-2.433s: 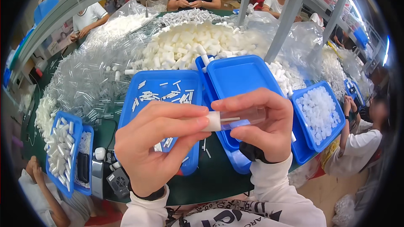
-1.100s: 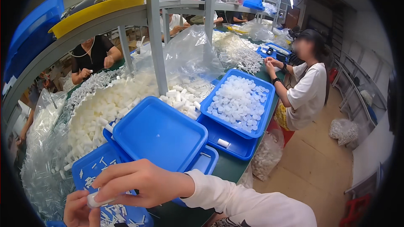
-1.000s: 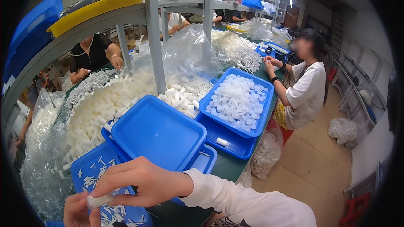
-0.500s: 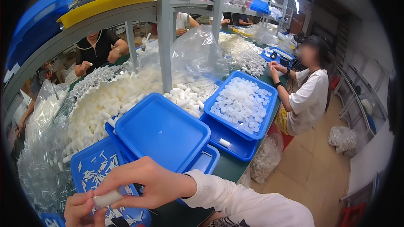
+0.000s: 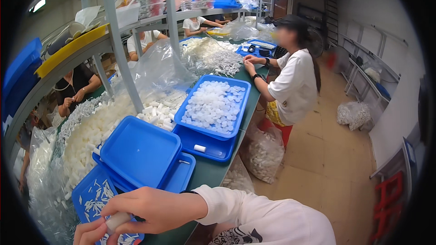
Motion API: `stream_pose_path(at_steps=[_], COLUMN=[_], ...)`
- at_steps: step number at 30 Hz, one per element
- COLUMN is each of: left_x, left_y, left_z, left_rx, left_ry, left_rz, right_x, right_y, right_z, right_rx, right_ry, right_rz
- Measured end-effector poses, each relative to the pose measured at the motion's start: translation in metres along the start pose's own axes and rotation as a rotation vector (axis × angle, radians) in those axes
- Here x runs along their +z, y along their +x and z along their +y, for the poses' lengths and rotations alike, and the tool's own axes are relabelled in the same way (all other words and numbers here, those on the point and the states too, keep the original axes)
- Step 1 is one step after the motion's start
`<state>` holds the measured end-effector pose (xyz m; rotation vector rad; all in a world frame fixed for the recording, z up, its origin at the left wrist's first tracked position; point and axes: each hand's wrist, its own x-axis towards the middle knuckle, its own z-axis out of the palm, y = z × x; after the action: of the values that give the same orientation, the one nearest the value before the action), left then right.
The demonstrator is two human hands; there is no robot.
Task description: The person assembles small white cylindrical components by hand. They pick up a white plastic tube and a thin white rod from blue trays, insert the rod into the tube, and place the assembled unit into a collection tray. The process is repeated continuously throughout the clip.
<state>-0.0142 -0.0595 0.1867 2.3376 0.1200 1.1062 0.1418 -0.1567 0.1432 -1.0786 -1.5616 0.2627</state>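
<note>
At the lower left, my right hand (image 5: 156, 208) pinches a short, smooth white cylinder (image 5: 117, 221) between thumb and fingers. My left hand (image 5: 88, 233) is closed on the cylinder's other end; the picture's rim cuts off part of that hand. Just beneath both hands lies a blue tray (image 5: 78, 199) with many small thin white sticks (image 5: 97, 196). Beyond my right hand, a flat blue tray (image 5: 141, 149) with nothing in it rests on other blue trays. Loose white cylinders (image 5: 84, 147) are heaped along its left side.
Translucent discs (image 5: 211, 104) fill a blue tray resting on another tray (image 5: 209, 147), which holds one white cylinder. Grey shelf posts (image 5: 120, 45) rise from the green table (image 5: 204, 177). A person (image 5: 295, 72) sits at the right edge; filled bags (image 5: 263, 154) stand on the floor.
My view has swung to the right, so the trays and the seated person sit further left in the picture. Both hands still grip the white cylinder.
</note>
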Motion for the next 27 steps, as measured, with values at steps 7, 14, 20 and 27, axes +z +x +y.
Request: stream_pose_path(at_steps=[7, 14, 20, 27], left_x=[0.010, 0.011, 0.015, 0.021], left_y=[-0.018, -0.059, -0.085, -0.116], left_z=[0.025, 0.014, 0.010, -0.019], left_rx=[0.034, -0.058, -0.046, -0.249], left_ry=[0.059, -0.115, -0.067, -0.243], left_rz=[-0.051, -0.064, -0.031, -0.025], right_x=[0.006, 0.017, 0.028, 0.049], right_y=[-0.037, -0.061, -0.070, -0.083], right_z=[-0.022, -0.026, -0.012, -0.001], right_rx=[0.104, 0.052, 0.073, 0.284], right_ry=[-0.156, 0.039, 0.066, 0.202], right_rz=[0.163, 0.094, -0.021, -0.062])
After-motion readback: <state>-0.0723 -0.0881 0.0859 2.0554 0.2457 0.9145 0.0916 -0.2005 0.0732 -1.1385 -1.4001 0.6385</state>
